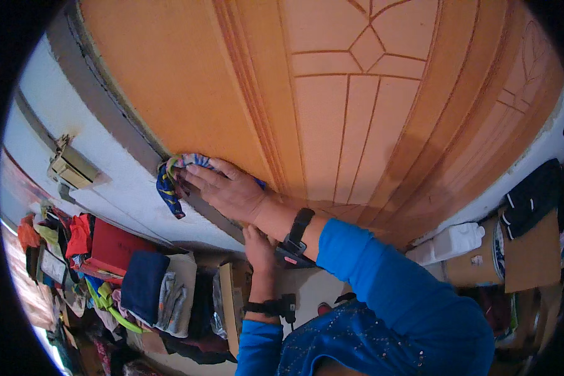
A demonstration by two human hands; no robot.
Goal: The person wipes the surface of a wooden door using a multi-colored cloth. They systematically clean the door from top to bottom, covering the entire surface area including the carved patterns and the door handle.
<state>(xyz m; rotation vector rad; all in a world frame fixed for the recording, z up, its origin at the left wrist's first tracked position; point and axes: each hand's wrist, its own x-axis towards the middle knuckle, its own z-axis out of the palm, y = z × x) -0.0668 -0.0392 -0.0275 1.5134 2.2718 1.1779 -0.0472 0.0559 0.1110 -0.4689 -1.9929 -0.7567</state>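
My right hand (232, 188) presses a crumpled multicoloured patterned cloth (171, 188) against the left edge of an orange-brown wooden door or wardrobe front (183, 84) with carved line panels. One end of the cloth, blue with yellow marks, hangs down over the grey frame (117, 117). Just below, my left hand (258, 246) rests at the lower end of the frame, its fingertips partly hidden behind my right forearm; whether it holds anything does not show.
At lower left stand folded clothes (143, 286), a red box (117, 244) and an open cardboard box (230, 301). A yellowish switch box (73, 169) is on the white wall. A translucent plastic container (446, 242) and cardboard (533, 254) are at right.
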